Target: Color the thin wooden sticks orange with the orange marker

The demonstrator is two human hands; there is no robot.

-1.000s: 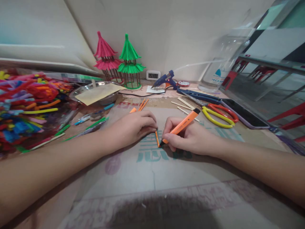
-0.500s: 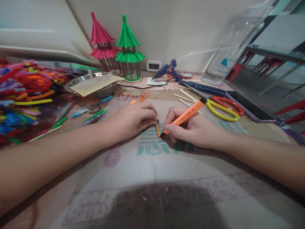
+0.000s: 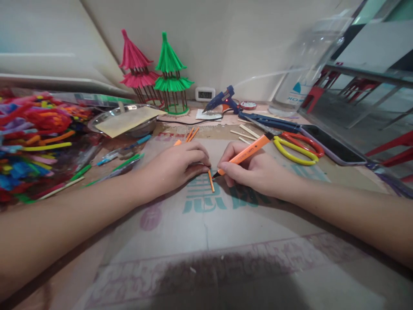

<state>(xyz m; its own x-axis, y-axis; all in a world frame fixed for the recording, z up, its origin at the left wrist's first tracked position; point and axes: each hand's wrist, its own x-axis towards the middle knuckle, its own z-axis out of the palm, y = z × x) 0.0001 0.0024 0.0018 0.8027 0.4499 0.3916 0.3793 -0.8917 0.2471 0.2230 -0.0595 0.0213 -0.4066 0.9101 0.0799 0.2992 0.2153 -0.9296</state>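
Marker (image 3: 247, 154) now higher along stick (image 3: 211, 182) | right hand (image 3: 253, 168) gripping it | left hand (image 3: 179, 165) pinching stick

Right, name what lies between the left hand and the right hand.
In the head view, an orange stick and the black tip of the orange marker lie between the left hand and right hand.

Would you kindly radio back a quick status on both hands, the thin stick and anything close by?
Left hand holding thin orange stick over cardboard. Right hand gripping orange marker, tip beside stick. Scissors beyond right hand.
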